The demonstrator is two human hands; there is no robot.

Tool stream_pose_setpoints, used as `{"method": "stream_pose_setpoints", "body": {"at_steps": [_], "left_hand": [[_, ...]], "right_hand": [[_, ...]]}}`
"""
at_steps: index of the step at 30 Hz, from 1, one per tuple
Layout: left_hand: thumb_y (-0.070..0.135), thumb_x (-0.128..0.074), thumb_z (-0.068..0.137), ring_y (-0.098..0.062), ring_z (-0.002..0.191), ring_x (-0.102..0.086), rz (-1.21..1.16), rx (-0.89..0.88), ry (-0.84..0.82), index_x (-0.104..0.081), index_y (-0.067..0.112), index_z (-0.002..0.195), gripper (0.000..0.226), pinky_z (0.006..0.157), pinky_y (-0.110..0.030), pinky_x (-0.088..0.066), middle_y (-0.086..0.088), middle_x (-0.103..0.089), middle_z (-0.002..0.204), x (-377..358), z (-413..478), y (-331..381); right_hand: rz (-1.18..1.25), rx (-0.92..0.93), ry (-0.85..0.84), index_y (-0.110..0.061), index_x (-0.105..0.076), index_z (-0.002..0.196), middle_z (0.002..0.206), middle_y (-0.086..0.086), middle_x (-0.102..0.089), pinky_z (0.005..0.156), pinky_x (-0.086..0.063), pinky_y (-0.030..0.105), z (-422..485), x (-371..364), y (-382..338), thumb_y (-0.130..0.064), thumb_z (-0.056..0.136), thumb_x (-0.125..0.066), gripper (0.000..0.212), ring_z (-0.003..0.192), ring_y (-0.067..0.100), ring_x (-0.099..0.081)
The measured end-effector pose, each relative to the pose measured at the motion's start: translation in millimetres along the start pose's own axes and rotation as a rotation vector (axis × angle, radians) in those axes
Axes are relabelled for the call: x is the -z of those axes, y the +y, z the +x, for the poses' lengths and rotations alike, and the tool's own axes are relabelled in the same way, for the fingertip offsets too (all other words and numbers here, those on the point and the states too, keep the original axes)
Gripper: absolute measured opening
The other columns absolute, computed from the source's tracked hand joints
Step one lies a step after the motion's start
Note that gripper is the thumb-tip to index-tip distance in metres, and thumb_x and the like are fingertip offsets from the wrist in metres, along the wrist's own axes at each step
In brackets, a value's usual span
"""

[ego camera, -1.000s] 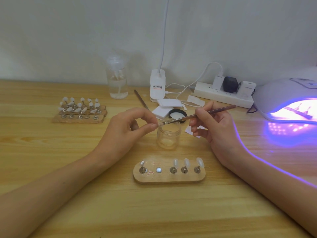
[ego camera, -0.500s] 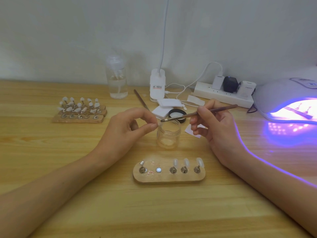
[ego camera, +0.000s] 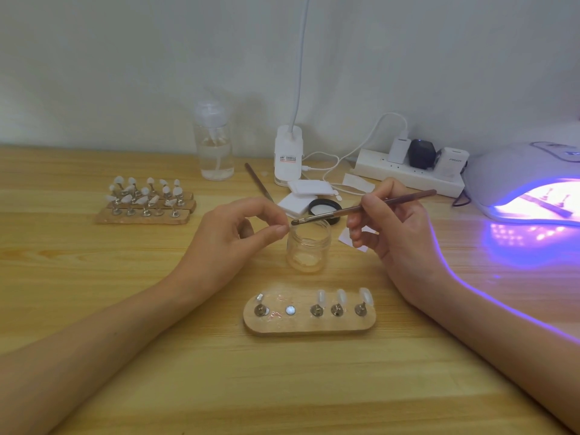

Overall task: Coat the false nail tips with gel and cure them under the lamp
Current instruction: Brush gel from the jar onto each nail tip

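My left hand (ego camera: 226,240) pinches something small between thumb and forefinger; the fingertips hide it. A brown gel brush (ego camera: 376,204) is gripped in my right hand (ego camera: 395,233), its bristles almost at the left fingertips, above an open clear jar (ego camera: 309,249). In front lies a wooden holder (ego camera: 282,324) with three clear nail tips (ego camera: 340,296) on its right pegs, a small piece on the left peg, and one bare magnet spot. The curing lamp (ego camera: 518,177) glows violet at the right, with a strip of tips (ego camera: 546,202) inside.
Stacked wooden racks (ego camera: 144,211) full of nail tips sit at the left. Along the back stand a clear pump bottle (ego camera: 215,146), a desk-lamp base (ego camera: 288,155), a power strip (ego camera: 408,175), a spare brush (ego camera: 259,182), white pads (ego camera: 301,196) and a black lid (ego camera: 324,208).
The brush tip has lifted slightly and edged left, closer to the left fingertips. Both hands otherwise stay in place.
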State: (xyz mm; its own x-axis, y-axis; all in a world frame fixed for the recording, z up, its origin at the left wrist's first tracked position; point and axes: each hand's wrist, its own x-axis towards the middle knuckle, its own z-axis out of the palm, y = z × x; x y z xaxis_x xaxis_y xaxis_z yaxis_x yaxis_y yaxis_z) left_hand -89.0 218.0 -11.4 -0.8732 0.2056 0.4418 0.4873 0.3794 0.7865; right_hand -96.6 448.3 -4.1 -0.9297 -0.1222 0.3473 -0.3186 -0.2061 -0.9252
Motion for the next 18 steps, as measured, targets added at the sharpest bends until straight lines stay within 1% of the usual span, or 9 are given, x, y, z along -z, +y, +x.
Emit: {"method": "stream_pose_setpoints", "body": {"at_steps": [3, 6, 8, 10, 13, 16, 18], "left_hand": [[0.018, -0.072, 0.087, -0.005, 0.05, -0.035, -0.018, 0.013, -0.003, -0.069, 0.028, 0.081, 0.012, 0.051, -0.006, -0.031, 0.028, -0.062, 0.071, 0.0, 0.0, -0.4], [0.019, -0.072, 0.087, -0.006, 0.051, -0.035, -0.033, 0.024, -0.002, -0.069, 0.031, 0.08, 0.014, 0.052, -0.008, -0.032, 0.023, -0.065, 0.08, 0.6, 0.0, -1.2], [0.019, -0.072, 0.087, -0.008, 0.051, -0.035, -0.034, 0.027, -0.005, -0.069, 0.032, 0.08, 0.015, 0.052, -0.009, -0.032, 0.023, -0.065, 0.08, 0.6, 0.0, -1.1], [0.018, -0.072, 0.087, -0.008, 0.051, -0.034, -0.031, 0.03, -0.006, -0.069, 0.029, 0.08, 0.013, 0.052, -0.009, -0.032, 0.024, -0.064, 0.079, 0.7, 0.0, -1.0], [0.018, -0.072, 0.087, -0.006, 0.051, -0.034, -0.039, 0.036, -0.011, -0.07, 0.026, 0.081, 0.011, 0.051, -0.008, -0.032, 0.025, -0.063, 0.076, 0.7, 0.0, -0.8], [0.018, -0.072, 0.087, -0.006, 0.052, -0.034, -0.044, 0.039, -0.012, -0.07, 0.028, 0.081, 0.012, 0.051, -0.008, -0.032, 0.024, -0.063, 0.076, 0.5, -0.1, -0.6], [0.018, -0.072, 0.087, -0.007, 0.052, -0.034, -0.046, 0.041, -0.01, -0.07, 0.028, 0.08, 0.013, 0.051, -0.009, -0.032, 0.023, -0.064, 0.078, 0.4, -0.1, -0.7]], "right_hand": [[-0.032, -0.002, -0.004, -0.015, -0.052, 0.08, 0.067, 0.004, -0.066, 0.054, -0.051, 0.025, -0.5, -1.8, -0.8, -0.027, 0.089, -0.065, 0.02, 0.061, 0.016, -0.062], [-0.073, -0.012, 0.047, -0.012, -0.051, 0.081, 0.065, 0.004, -0.065, 0.053, -0.051, 0.025, 0.0, 0.6, 0.7, -0.018, 0.093, -0.061, 0.017, 0.059, 0.017, -0.061], [-0.084, -0.01, 0.075, -0.013, -0.051, 0.079, 0.064, 0.003, -0.064, 0.053, -0.05, 0.025, 0.4, 2.4, 1.1, -0.012, 0.097, -0.058, 0.019, 0.058, 0.017, -0.061], [-0.054, 0.006, 0.078, -0.015, -0.053, 0.077, 0.064, 0.003, -0.064, 0.053, -0.05, 0.024, 0.4, 2.1, 0.2, -0.014, 0.095, -0.061, 0.02, 0.058, 0.016, -0.06], [-0.021, 0.028, 0.044, -0.021, -0.058, 0.075, 0.067, 0.005, -0.066, 0.053, -0.05, 0.023, 0.6, -0.2, -1.6, -0.019, 0.09, -0.061, 0.016, 0.059, 0.016, -0.062], [-0.032, 0.029, 0.016, -0.015, -0.056, 0.08, 0.07, 0.007, -0.068, 0.054, -0.051, 0.023, 0.1, -1.7, -1.0, -0.019, 0.091, -0.06, 0.013, 0.061, 0.017, -0.064], [-0.04, 0.029, 0.014, -0.012, -0.054, 0.082, 0.07, 0.006, -0.068, 0.054, -0.051, 0.023, -0.4, -2.2, -0.8, -0.02, 0.091, -0.063, 0.015, 0.061, 0.017, -0.065]]}}
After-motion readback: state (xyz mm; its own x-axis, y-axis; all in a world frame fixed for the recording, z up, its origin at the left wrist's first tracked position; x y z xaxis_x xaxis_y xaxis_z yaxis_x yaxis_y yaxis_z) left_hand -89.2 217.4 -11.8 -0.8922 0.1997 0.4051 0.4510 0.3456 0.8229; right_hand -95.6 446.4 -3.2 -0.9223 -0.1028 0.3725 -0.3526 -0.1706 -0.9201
